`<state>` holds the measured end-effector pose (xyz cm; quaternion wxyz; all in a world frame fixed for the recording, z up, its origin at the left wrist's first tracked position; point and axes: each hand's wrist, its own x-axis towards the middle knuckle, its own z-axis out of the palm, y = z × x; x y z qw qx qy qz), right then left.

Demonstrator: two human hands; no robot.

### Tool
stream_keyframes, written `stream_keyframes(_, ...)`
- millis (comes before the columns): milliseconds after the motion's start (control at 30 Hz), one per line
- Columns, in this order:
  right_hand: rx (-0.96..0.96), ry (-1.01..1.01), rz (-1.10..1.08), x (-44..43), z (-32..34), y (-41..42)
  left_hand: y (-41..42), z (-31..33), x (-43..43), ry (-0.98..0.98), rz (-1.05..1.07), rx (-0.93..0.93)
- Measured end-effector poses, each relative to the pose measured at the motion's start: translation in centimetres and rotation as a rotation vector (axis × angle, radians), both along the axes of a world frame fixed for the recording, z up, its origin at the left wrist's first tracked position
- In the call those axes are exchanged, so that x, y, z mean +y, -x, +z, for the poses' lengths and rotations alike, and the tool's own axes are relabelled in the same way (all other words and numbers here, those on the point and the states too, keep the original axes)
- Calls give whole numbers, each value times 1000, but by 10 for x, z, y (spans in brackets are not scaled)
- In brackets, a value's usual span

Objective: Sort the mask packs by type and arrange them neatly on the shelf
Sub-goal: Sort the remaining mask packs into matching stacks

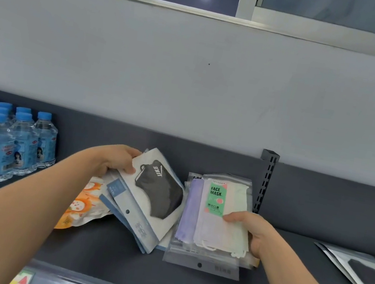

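Slanting black mask pack (pixel 159 194) points its hang-hole end near-left.

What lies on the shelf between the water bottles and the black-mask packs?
Head view: an orange printed pack, partly under the black-mask packs that the left hand grips.

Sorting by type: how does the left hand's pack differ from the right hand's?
The black mask pack is white and blue, showing one black mask; the FACE MASK pack is clear, showing pastel masks. The left hand holds the first tilted; the right hand holds the second squarer. Both have a hang hole.
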<state>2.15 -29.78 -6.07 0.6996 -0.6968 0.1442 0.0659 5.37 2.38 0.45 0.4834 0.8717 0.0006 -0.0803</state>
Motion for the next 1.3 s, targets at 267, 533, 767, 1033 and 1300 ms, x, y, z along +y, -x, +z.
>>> stream_keyframes(267,-66,2,-16,8,9,-6,10,44,-9,-678,-122,-139)
stream_keyframes(533,-61,-2,-14,2,15,-2,-3,32,-40,-1238,2,-383)
stream_keyframes(767,-61,-5,-27,-2,17,-9,-11,-4,-67,-1472,-161,-732)
stream_keyframes(1033,-8,67,29,9,2,-17,-9,-43,-78,-1025,-215,-584)
stream_keyframes(1300,-2,64,33,10,-1,-20,13,-28,-32,-891,-100,160)
